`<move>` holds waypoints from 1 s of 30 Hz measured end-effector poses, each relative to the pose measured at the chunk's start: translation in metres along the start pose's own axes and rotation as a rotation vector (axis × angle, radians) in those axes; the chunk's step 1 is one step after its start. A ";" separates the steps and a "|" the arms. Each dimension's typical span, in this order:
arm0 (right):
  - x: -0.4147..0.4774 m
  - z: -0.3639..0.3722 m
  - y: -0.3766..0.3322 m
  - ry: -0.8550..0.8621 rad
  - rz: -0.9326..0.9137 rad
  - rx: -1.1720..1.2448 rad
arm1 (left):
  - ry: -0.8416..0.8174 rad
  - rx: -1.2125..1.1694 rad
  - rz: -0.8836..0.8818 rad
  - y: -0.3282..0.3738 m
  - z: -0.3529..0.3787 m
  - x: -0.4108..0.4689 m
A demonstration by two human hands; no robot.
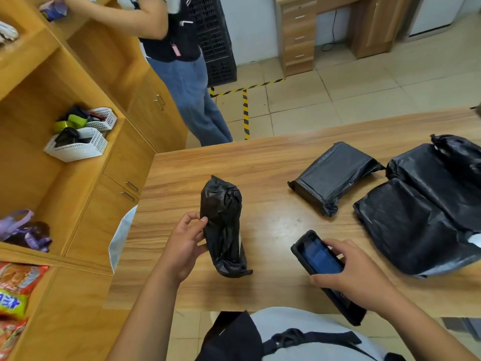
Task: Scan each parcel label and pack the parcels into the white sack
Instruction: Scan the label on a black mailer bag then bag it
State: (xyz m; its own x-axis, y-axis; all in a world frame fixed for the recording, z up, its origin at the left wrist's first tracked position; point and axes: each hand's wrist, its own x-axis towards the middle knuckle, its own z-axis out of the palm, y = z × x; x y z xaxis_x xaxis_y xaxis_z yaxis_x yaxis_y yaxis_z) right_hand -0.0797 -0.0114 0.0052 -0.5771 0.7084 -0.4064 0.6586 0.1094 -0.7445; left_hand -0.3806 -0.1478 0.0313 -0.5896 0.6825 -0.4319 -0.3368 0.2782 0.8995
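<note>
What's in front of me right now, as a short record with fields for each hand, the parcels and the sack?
Left hand: grips narrow black parcel
Right hand: holds scanner, screen up
Other parcels: flat black parcel, larger black parcels, on table
White sack: partly visible at table's left edge

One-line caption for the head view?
At the wooden table, left hand grips a black-wrapped parcel; right hand holds a handheld scanner.
</note>
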 end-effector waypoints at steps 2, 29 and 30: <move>0.001 0.006 -0.003 0.003 0.003 0.030 | 0.023 0.087 0.029 -0.001 -0.006 -0.003; 0.071 0.189 -0.221 -0.083 -0.058 0.147 | 0.331 0.249 0.159 0.032 -0.280 0.042; 0.073 0.197 -0.229 -0.081 -0.052 0.140 | 0.339 0.247 0.155 0.032 -0.296 0.049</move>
State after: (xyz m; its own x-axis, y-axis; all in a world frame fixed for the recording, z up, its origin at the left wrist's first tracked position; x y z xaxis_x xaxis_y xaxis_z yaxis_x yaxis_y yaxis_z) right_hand -0.3676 -0.1225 0.0418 -0.6498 0.6449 -0.4024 0.5560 0.0422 -0.8301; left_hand -0.6375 -0.3048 0.0195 -0.8404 0.4804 -0.2507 -0.0639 0.3716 0.9262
